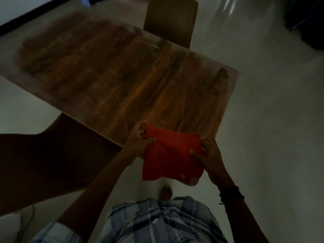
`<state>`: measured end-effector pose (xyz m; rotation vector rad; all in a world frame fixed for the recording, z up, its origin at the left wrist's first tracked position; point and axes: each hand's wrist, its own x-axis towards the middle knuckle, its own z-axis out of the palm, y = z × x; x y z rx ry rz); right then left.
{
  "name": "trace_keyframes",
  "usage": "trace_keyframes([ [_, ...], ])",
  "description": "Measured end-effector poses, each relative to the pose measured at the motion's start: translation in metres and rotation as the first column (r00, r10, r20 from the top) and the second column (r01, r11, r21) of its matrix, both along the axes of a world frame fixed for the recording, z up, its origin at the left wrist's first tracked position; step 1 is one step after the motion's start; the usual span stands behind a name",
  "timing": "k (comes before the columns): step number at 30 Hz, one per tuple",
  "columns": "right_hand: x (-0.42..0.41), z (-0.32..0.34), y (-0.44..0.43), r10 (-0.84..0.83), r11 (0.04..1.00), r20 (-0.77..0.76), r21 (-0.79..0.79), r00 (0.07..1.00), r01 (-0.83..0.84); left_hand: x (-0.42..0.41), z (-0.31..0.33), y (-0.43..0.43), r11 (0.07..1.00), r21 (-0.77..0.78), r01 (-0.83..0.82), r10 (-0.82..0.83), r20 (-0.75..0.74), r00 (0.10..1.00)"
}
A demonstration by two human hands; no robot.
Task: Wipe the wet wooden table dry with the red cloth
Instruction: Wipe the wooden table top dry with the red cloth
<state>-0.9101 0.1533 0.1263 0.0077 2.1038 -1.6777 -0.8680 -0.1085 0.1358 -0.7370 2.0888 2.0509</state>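
Both hands, left grip (140, 141) and right grip (208, 153), hold the folded red cloth (171, 155) closed at the near corner of the wet wooden surface (108, 74).

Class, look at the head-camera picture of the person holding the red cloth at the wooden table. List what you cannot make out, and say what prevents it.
1. Near corner of the wooden table: hidden behind the red cloth.
2. Fingers of the left hand and right hand: partly under the cloth.
3. Wetness of the table: blur and dim light blend streaks with grain.
4. Chair beyond the table: top cut by the frame edge.
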Motion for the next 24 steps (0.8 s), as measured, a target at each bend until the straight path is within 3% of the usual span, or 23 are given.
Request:
trace_keyframes([
  [6,-0.018,-0.011,0.004,0.124,0.981,-0.092,0.162,0.988,-0.108,-0.025,-0.012,0.009,0.993,-0.108,0.04,-0.041,-0.007,0.999],
  [8,-0.025,-0.014,-0.001,0.119,0.973,-0.135,0.214,0.984,-0.088,-0.031,-0.019,0.007,0.993,-0.113,0.029,-0.021,0.074,0.997],
  [10,-0.025,-0.021,-0.012,0.159,0.95,-0.115,0.287,0.981,-0.12,-0.028,-0.026,0.007,0.973,-0.214,0.08,-0.048,0.152,0.987],
  [12,-0.024,-0.024,-0.026,0.169,0.934,-0.149,0.34,0.974,-0.11,-0.033,-0.031,0.01,0.949,-0.297,0.111,-0.084,0.105,0.991],
  [16,-0.016,-0.017,-0.044,0.051,0.949,-0.104,0.315,0.993,-0.016,-0.039,-0.025,0.006,0.973,-0.214,0.09,-0.077,0.064,0.995],
  [24,0.013,-0.018,-0.084,0.167,0.943,-0.287,0.327,0.943,-0.067,-0.036,-0.021,-0.002,0.901,-0.232,0.367,-0.316,0.228,0.921],
])
